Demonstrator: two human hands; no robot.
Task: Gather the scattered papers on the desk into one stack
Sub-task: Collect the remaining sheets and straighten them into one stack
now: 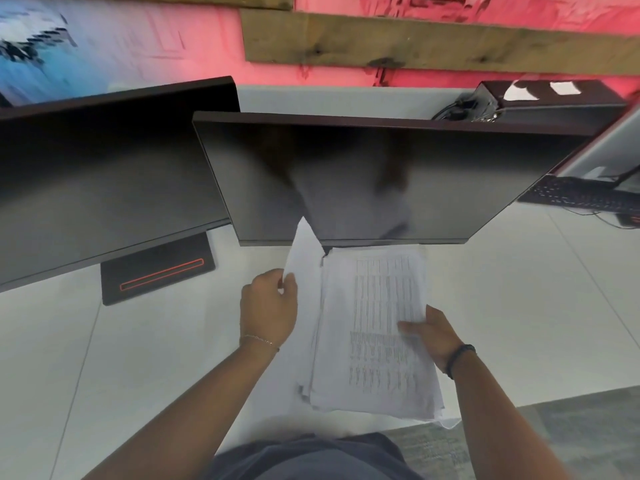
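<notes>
Head view looks down on a white desk (502, 306) with both hands on a loose stack of white printed papers (377, 341) sitting in front of the person, just below the middle monitor. Left hand (268, 308) pinches a blank white sheet (304, 258) by its left edge, fingers curled around it, and that sheet tilts up so its top corner overlaps the bottom edge of the dark switched-off monitor (363, 181). Right hand (433, 336) grips the right side of the stack, thumb lying across the top page, which is covered in columns of small print too blurry to read. The stack's pretty messy, with edges fanning out at the bottom near the desk's front edge. A second dark monitor (104, 178) stands to the left on a black base with a red outline strip (157, 271). Off to the far right there's a black keyboard (585, 195).
</notes>
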